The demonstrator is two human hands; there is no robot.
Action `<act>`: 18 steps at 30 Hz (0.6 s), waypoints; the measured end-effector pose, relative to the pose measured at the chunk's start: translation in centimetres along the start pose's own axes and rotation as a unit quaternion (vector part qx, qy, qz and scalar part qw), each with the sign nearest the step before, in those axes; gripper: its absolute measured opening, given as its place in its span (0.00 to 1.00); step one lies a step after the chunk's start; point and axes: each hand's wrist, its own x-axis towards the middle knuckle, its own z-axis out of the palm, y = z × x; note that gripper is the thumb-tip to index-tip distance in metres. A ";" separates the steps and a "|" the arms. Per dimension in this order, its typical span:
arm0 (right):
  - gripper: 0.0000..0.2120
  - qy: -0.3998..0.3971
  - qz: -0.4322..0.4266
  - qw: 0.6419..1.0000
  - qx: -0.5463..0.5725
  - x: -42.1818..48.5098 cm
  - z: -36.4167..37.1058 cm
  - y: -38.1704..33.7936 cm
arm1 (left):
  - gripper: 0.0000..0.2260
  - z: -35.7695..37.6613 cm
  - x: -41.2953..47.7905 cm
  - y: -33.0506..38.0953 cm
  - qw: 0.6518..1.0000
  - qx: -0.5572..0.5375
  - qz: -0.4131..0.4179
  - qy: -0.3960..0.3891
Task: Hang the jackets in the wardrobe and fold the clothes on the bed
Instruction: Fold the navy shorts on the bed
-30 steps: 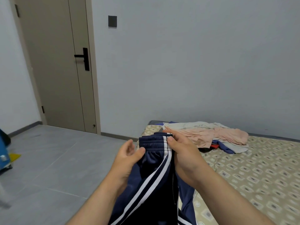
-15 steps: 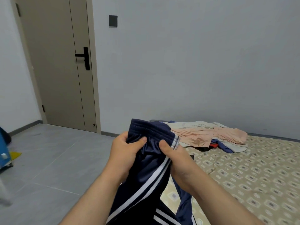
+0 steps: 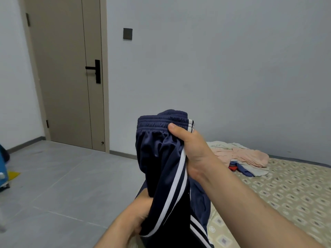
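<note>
Navy track pants (image 3: pixel 161 158) with white side stripes hang in front of me, waistband up. My right hand (image 3: pixel 191 149) grips the waistband at its right end and holds it high. My left hand (image 3: pixel 141 213) is lower down, closed on the fabric of a leg, partly hidden behind the cloth. Beyond them, a pile of clothes (image 3: pixel 245 158), pink, cream, blue and red, lies on the bed (image 3: pixel 286 194) with its patterned beige sheet.
A closed beige door (image 3: pixel 68 72) with a black handle stands at the left, a dark wall switch (image 3: pixel 127 33) beside it. Grey tiled floor (image 3: pixel 62 185) spreads left of the bed. A blue object (image 3: pixel 2 169) shows at the left edge.
My right hand has lifted the waistband well above the bed. My left hand has let go of the waistband and dropped down to grip the pants lower on the leg.
</note>
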 end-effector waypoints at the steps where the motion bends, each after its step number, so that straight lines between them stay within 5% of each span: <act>1: 0.13 0.002 -0.002 1.000 0.001 -0.1 -0.1 -0.3 | 0.14 -0.6 -0.1 -0.1 0.997 -0.081 -0.003 -0.002; 5: 0.18 0.026 0.018 0.999 0.035 0.0 -0.5 -1.0 | 0.18 -3.3 -0.4 1.1 0.945 -0.326 -0.025 -0.016; 10: 0.22 -0.024 0.067 0.992 0.101 1.8 4.2 -0.6 | 0.19 -7.5 -0.8 4.6 0.917 -0.388 0.079 0.045; 14: 0.20 -0.081 0.079 0.989 0.097 3.4 9.7 0.0 | 0.25 -11.7 -3.1 8.3 0.914 -0.336 0.191 0.127; 18: 0.17 -0.093 0.054 0.990 0.089 4.4 12.7 0.4 | 0.18 -17.1 -6.4 11.4 0.909 -0.246 0.266 0.206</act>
